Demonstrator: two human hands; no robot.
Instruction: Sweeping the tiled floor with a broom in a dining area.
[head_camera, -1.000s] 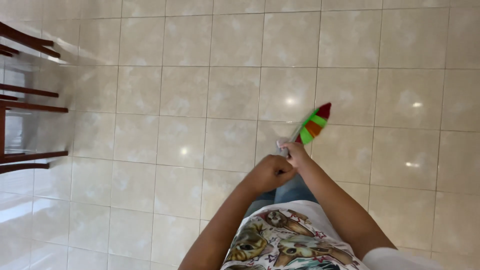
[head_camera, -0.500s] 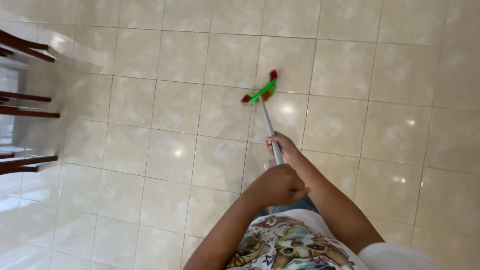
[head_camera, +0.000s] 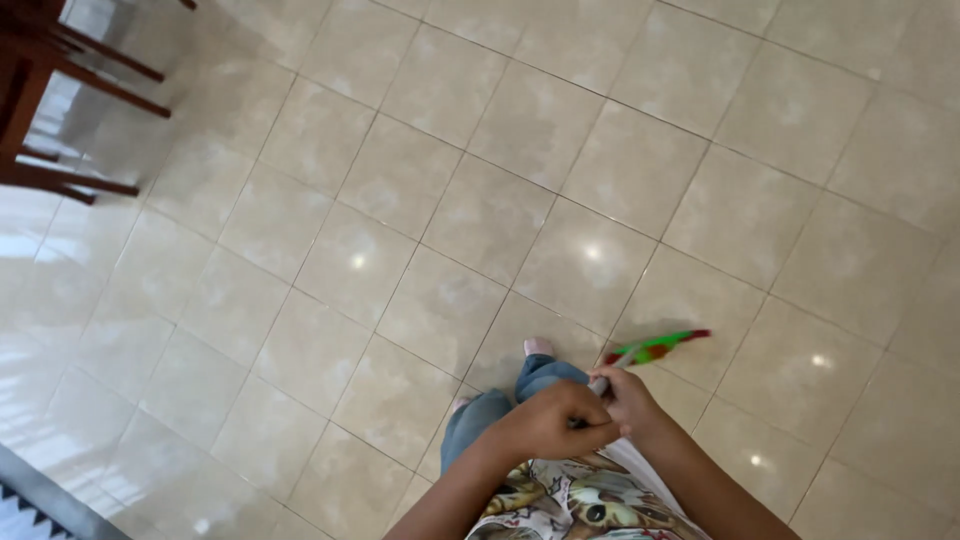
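**A:** Which way does the broom (head_camera: 655, 349) point?

**B:** Its long axis runs from the hands up and to the right. The head lies at the far end, low over the tiled floor (head_camera: 480, 200), well right of the wooden chair legs (head_camera: 60, 110). The grip end is down by the person's jeans (head_camera: 500, 405).

**A:** What does it look like?

**B:** A thin pale stick, grey-white, ending in a flat narrow head. That head is bright green with a red tip at its outer end. It is blurred, so I cannot tell bristles from plastic.

**A:** And the hands?

**B:** The left hand (head_camera: 555, 420) is curled into a fist around the stick's near end. The right hand (head_camera: 628, 400) is just beside it, fingers wrapped round the stick a little further along.

**A:** The floor?

**B:** Glossy cream square tiles with thin dark joints and bright light spots. The chair legs are dark reddish wood, slim and straight.
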